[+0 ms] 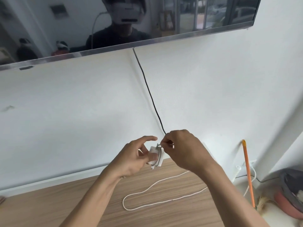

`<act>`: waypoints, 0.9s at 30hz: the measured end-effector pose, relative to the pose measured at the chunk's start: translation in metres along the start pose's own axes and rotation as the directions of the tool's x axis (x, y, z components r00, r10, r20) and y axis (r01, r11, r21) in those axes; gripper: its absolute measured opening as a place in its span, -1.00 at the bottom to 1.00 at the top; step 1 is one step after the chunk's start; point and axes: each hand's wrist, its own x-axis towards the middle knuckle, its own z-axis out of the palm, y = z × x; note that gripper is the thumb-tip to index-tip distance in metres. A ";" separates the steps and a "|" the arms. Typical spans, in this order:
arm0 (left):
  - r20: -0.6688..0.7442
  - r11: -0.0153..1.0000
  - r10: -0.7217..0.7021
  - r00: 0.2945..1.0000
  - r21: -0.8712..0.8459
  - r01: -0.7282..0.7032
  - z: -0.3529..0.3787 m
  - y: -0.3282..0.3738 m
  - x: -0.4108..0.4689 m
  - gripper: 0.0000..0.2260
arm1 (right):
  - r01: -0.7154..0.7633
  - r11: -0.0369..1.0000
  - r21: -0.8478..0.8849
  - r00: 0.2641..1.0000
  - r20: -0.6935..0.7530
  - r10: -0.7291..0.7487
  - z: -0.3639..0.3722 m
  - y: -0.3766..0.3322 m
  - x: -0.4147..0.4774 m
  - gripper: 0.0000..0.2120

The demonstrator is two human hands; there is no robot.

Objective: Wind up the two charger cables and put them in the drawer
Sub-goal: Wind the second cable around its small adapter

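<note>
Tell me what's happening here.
A person is winding a cable round a charger. The left hand holds the charger; the right hand pinches the cable at its top. A white cable lies loose in a loop on the wooden table, not wound. No drawer shows.

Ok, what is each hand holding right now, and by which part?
The left hand grips the white square charger block, thumb across its face, a thin grey cable wound round it. The right hand pinches that cable above the block.
</note>
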 end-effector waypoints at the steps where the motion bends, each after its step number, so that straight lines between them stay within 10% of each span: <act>1: -0.031 0.998 -0.010 0.999 -0.065 0.008 0.001 -0.002 0.001 -0.73 | 0.013 1.000 0.011 0.998 -0.059 -0.013 0.005 -0.001 -0.004 -0.84; 5: -0.179 0.910 -0.132 0.975 -0.411 0.048 0.014 -0.005 0.004 -0.80 | 0.051 0.991 0.126 0.964 -0.264 -0.016 0.029 -0.003 -0.018 -0.85; 12: 0.137 0.520 -0.145 0.980 -0.832 0.193 0.022 0.011 0.006 -0.62 | 0.122 0.990 0.064 0.900 -0.429 -0.083 0.033 0.005 -0.023 -0.91; 27: 0.170 0.686 0.099 0.981 -0.726 0.056 0.021 0.011 0.008 -0.64 | 0.343 0.935 0.092 0.918 -0.242 -0.313 -0.009 0.033 -0.025 -0.93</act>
